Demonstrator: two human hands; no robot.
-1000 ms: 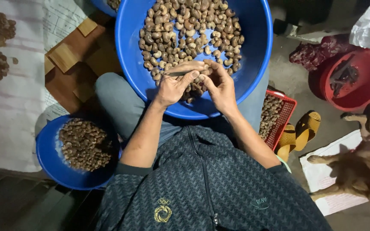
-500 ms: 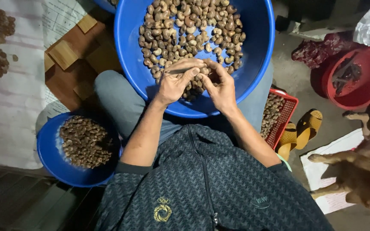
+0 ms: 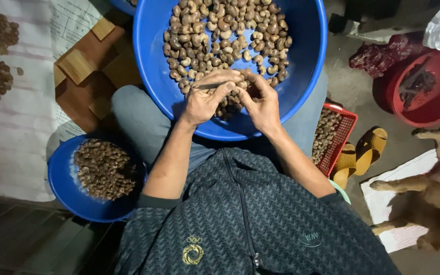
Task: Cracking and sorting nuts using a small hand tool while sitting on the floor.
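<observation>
- left hand [image 3: 203,102] pinches thin dark blade [image 3: 207,86], tip toward right hand
- right hand [image 3: 262,104] closed on cashew nut [image 3: 242,84], touching left fingertips
- both over near rim of big blue basin [image 3: 306,61]; nut pile [image 3: 220,35] just beyond
- small blue bowl [image 3: 59,183] well left of left forearm

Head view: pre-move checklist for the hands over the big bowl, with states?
1. Left hand grips the thin tool: ok.
2. Right hand pinches a nut against it: cannot tell, fingers hide it.
3. Big blue bowl seated on the lap, nuts inside: ok.
4. Small blue bowl within the left hand's side: ok.
5. Dog clear of both hands: ok.
</observation>
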